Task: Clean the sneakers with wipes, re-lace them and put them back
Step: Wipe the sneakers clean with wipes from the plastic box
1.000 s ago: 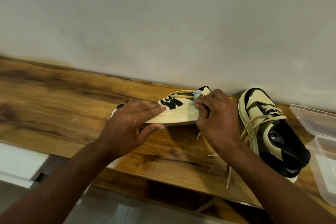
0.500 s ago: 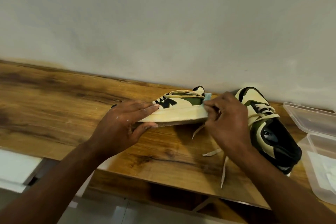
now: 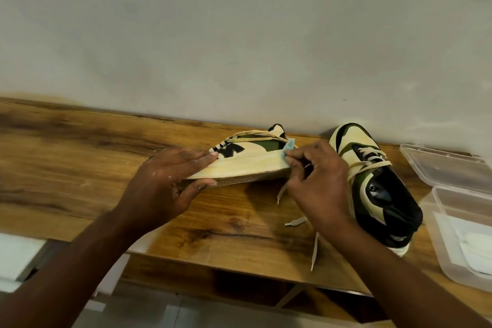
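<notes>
Cream, green and black leather sneaker (image 3: 250,160), tipped on its side above the wooden worktop (image 3: 80,157), sits clamped in the left hand (image 3: 165,184)'s grip while the right hand (image 3: 319,181) pinches a small blue wipe (image 3: 289,145) against its sole edge. Loose cream laces (image 3: 282,192) dangle beneath and could snag; hard rubbing might twist the shoe free.

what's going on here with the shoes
A person is cleaning a cream, green and black sneaker held tipped on its side above the wooden tabletop. The left hand grips its sole end, thumb beneath. The right hand pinches a small light-blue wipe against the cream midsole at the other end. Its laces hang loose. The matching second sneaker stands on the table to the right, beside an open clear plastic box holding white wipes.
</notes>
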A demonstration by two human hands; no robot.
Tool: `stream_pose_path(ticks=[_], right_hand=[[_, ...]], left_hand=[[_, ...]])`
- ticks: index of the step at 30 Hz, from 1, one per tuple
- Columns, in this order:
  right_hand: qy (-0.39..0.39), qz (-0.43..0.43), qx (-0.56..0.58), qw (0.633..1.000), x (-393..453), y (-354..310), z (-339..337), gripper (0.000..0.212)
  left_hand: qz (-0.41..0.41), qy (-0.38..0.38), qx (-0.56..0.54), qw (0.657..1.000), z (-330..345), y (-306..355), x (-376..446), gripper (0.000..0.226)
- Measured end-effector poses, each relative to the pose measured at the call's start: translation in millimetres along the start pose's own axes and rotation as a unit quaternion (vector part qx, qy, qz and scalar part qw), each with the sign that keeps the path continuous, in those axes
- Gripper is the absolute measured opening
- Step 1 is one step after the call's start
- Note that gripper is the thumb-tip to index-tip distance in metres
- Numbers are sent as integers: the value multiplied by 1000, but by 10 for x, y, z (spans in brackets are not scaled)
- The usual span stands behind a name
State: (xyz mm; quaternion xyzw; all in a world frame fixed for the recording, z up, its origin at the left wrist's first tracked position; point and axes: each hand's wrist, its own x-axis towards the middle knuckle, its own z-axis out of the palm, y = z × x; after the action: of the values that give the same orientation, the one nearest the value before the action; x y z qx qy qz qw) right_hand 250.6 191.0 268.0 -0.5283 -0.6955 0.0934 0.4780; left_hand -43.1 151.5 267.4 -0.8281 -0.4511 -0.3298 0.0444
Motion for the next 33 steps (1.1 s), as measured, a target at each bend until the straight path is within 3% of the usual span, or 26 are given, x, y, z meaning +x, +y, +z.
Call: stream_pose_path(ticks=[5,7,12,14,20,24,27,33], right_hand=[[27,188,45,981,131,140,10,22],[36,147,15,988,75,72,16,18],[-34,-92,-48,994,-139,-205,113,22],[-49,-115,-51,991,-122,-169,124,24],[28,73,30,996,37,14,74,18],[34,220,93,970,120,13,51,10],[49,294,129,946,149,74,48,16],[-58,349,151,923,107,163,19,16]], left_hand=[[-3,8,0,1000,15,23,-6,50],[-6,12,0,1000,26,30,-8,49],[-8,6,7,1000,23,19,7,49],[-2,1,6,1000,9,26,5,50],[-5,0,-3,1000,8,32,4,50],[6,2,-1,1000,9,23,9,50],[29,-1,12,1000,-4,-3,7,51],[29,-15,32,999,-124,-164,-17,53]])
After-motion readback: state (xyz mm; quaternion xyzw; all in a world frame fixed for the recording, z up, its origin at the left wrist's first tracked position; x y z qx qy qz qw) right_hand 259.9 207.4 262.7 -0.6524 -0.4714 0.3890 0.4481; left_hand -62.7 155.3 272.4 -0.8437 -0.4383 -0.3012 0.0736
